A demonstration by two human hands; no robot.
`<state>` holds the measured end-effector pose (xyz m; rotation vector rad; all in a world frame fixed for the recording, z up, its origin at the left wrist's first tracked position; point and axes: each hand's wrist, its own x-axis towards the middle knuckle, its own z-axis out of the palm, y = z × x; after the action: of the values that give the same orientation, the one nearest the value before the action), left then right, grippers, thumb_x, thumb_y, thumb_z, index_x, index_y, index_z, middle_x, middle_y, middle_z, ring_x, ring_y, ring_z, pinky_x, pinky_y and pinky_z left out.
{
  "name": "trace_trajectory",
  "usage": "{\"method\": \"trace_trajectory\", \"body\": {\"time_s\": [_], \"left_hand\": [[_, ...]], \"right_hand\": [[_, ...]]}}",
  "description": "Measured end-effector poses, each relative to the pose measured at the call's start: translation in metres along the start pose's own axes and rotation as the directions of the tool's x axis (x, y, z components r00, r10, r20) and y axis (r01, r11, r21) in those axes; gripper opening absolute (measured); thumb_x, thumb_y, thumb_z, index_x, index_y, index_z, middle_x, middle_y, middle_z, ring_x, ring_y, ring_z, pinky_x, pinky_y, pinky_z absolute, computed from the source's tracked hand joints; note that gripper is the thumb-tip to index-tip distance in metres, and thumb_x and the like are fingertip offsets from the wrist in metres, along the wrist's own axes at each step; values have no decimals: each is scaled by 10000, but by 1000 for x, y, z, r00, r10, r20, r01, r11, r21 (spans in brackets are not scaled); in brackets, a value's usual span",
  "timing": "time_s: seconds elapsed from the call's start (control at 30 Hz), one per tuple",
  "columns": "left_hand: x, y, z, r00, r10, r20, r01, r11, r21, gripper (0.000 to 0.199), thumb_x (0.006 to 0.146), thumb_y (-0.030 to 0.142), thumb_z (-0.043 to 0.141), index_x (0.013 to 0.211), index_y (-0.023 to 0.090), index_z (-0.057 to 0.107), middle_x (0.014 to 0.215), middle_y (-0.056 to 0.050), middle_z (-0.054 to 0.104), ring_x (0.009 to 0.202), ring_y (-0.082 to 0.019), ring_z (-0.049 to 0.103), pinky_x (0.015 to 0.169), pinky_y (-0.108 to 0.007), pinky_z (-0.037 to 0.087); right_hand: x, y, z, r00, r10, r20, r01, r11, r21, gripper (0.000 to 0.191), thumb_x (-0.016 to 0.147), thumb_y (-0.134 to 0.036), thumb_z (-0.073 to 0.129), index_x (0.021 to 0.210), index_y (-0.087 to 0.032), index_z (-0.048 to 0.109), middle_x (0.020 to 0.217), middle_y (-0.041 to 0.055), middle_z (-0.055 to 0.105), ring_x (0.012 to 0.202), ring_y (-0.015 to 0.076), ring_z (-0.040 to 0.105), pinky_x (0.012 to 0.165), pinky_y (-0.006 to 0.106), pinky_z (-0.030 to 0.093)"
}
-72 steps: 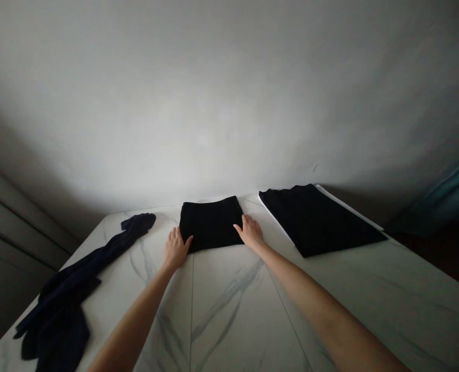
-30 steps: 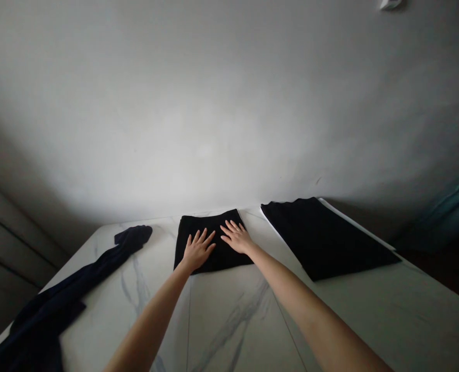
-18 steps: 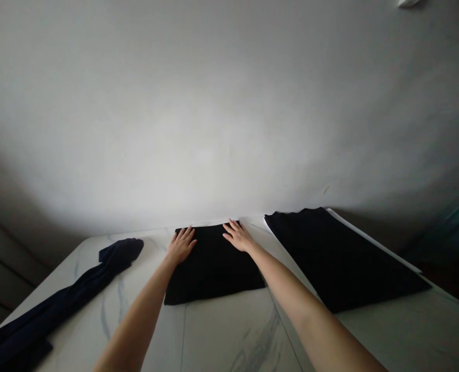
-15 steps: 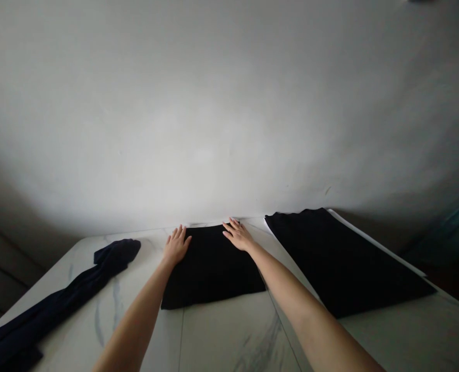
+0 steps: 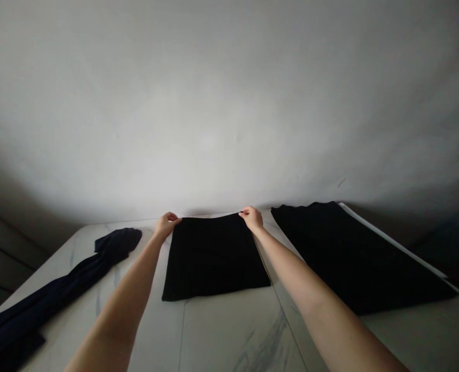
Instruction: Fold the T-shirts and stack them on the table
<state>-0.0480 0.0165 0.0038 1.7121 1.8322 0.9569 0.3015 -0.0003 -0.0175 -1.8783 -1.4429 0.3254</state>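
A black cloth point(image 5: 216, 258) lies as a flat four-sided piece on the marble-patterned table point(image 5: 221, 336), its far edge near the wall. My left hand point(image 5: 168, 225) pinches its far left corner between thumb and fingers. At the far right corner, my right hand point(image 5: 251, 218) is closed on the same cloth. The far edge stretches nearly straight between both hands and looks slightly raised.
A larger black cloth point(image 5: 361, 258) lies on the right with a white strip along its far side. On the left, a dark blue garment point(image 5: 78, 279) stretches diagonally. A pale wall point(image 5: 214, 103) rises behind the table.
Both hands have gone from lying spread on the cloth to gripping its far corners. They are farther apart, and the far edge is lifted a little. The view has shifted slightly.
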Motion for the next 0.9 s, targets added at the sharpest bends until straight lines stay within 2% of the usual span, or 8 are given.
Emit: {"method": "trace_trajectory", "body": {"time_s": [0.17, 0.3, 0.47, 0.57, 0.67, 0.77, 0.83, 0.9], "left_hand": [[8, -6, -12, 996, 80, 49, -81, 996, 31, 260, 651, 407, 712, 697, 200, 561, 611, 18, 591, 627, -169, 573, 590, -266, 399], [5, -2, -11, 993, 113, 45, -119, 976, 185, 206, 701, 352, 704, 713, 202, 564, 643, 9, 606, 660, -183, 590, 631, -286, 423], [-23, 22, 7, 971, 219, -98, -166, 908, 385, 168, 856, 256, 564, 983, 172, 637, 1015, -115, 678, 978, -266, 612, 865, -374, 468], [-57, 41, 28, 945, 316, -85, -242, 848, 471, 332, 934, 253, 441, 1213, 172, 602, 1265, -148, 615, 1203, -302, 523, 1027, -437, 398], [-94, 47, 46, 904, 399, 153, -420, 767, 485, 454, 956, 324, 425, 1395, 239, 503, 1476, -97, 477, 1385, -313, 373, 1139, -487, 276], [-118, 40, 46, 854, 400, 332, -518, 715, 470, 483, 965, 356, 413, 1447, 336, 445, 1556, -41, 377, 1458, -313, 260, 1168, -520, 202], [-125, 31, 35, 856, 370, 361, -510, 723, 466, 488, 967, 348, 402, 1454, 343, 434, 1576, -33, 342, 1473, -300, 227, 1173, -511, 195], [-130, 20, 16, 884, 321, 338, -454, 761, 463, 501, 951, 338, 419, 1451, 319, 441, 1581, -38, 329, 1477, -301, 214, 1169, -516, 207]], "right_hand": [[1, 11, 13, 977, -156, -144, 168, 983, 74, 26, 818, -213, 665, 842, -206, 666, 866, 42, 719, 801, 195, 648, 756, 297, 473], [-3, 13, 19, 975, -162, -150, 160, 987, -27, 34, 846, -207, 615, 854, -204, 648, 857, 58, 685, 820, 217, 622, 762, 326, 473], [-23, -13, 8, 969, -222, -109, 196, 957, -215, 230, 902, -183, 547, 1109, -149, 641, 1135, 167, 618, 1049, 278, 576, 902, 392, 458], [-49, -29, 4, 913, -405, 52, 406, 883, -237, 353, 964, -268, 467, 1281, -179, 592, 1332, 164, 541, 1218, 292, 503, 1040, 423, 385], [-75, -30, 3, 801, -510, 313, 582, 786, -207, 468, 980, -418, 436, 1401, -231, 519, 1521, 109, 399, 1389, 287, 360, 1136, 431, 288], [-87, -16, -9, 705, -516, 486, 657, 733, -175, 513, 985, -468, 412, 1473, -310, 418, 1606, 36, 253, 1474, 262, 208, 1177, 463, 202], [-88, -5, -24, 716, -457, 527, 624, 758, -190, 499, 992, -451, 403, 1481, -351, 391, 1615, 12, 217, 1482, 260, 181, 1178, 491, 187], [-90, 3, -45, 790, -369, 490, 528, 815, -239, 518, 980, -421, 448, 1483, -308, 398, 1603, 54, 250, 1468, 281, 228, 1171, 500, 205]]}}
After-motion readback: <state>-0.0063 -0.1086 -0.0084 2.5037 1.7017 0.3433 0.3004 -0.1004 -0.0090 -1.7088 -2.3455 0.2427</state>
